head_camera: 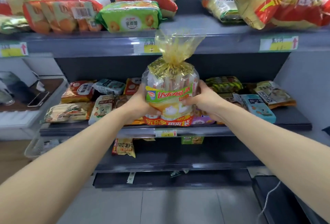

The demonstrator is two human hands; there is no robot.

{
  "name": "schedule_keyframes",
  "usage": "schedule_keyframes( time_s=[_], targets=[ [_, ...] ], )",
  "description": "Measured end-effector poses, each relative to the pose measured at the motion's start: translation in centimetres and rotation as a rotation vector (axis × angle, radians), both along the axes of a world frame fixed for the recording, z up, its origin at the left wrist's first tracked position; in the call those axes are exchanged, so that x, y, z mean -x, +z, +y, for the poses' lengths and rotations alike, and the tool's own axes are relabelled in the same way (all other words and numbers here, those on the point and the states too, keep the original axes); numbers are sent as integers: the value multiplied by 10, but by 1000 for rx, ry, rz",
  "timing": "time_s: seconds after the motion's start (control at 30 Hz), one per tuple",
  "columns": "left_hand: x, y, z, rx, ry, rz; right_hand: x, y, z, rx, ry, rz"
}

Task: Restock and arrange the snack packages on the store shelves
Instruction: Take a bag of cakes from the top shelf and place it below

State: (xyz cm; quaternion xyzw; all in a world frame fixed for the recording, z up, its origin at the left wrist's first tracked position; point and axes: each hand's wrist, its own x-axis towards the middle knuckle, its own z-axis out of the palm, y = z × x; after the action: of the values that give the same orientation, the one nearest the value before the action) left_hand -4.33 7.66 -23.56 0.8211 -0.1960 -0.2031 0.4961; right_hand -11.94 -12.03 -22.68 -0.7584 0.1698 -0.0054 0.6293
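One clear, gold-tied snack bag (169, 84).

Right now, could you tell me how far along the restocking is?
The top shelf and middle shelf already hold many packs. The left hand and right hand grip a tied bag at the middle shelf, not yet released. The lower shelf shows few packs.

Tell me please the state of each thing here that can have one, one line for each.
tied snack bag: upright, neck tied shut, held from both sides.
left hand: grips the bag's left side.
right hand: grips the bag's right side.
green biscuit pack: lying flat on the top shelf.
gold and red bag: tilted, on the top shelf.
chip packet: standing upright on the lower shelf.
phone: lying flat, screen dark.
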Motion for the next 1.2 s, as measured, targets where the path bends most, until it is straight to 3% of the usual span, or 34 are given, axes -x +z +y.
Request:
schedule_keyframes(
  time_s=[0.23,0.43,0.7,0.97,1.2],
  targets=[
    [-36,-37,-20,44,126,0,-56,-23,-24,62,72,-23],
    [-63,-54,-16,158,219,138,-90,-36,-25,8,100,-11],
    [-111,-59,-7,38,341,38,-136,-60,-29,-16,80,13],
    [-173,-82,11,-15,442,-98,-177,-95,-28,196,-58,32],
    [-201,-95,6,1,455,-152,-224,-107,-8,423,177,66]
  ],
)
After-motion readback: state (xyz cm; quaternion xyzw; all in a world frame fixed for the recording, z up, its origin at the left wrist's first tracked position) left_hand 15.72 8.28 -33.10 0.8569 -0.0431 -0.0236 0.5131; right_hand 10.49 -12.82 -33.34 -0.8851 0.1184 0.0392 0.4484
